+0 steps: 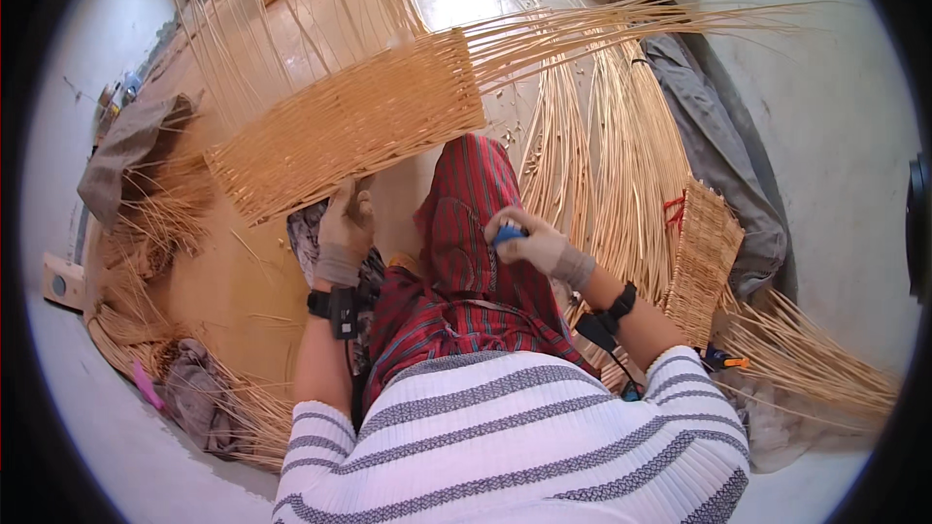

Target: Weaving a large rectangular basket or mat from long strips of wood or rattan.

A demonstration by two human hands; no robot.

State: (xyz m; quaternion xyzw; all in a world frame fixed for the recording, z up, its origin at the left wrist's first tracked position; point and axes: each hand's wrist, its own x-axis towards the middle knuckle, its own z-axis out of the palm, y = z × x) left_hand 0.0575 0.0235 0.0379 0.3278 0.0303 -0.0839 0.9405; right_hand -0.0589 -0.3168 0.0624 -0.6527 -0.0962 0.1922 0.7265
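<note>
A rectangular woven wicker panel (354,112) slants in front of me, with long loose canes sticking out of its far edge and right end. At its lower edge is my left hand (346,225), in a pale glove, its fingers closed on the rim. My right hand (537,247), gloved too, is closed round a small blue object (508,234) over my right knee. Only part of that object shows, so its kind is hidden. My knees are covered by a red striped cloth (473,184), and the panel's near edge passes just beyond the right knee.
Long peeled canes (621,126) lie in bundles on the floor at the right. A smaller woven piece (701,257) leans near my right elbow, with more canes (815,354) behind it. Grey cloth (136,150) and tangled canes (160,233) lie at the left.
</note>
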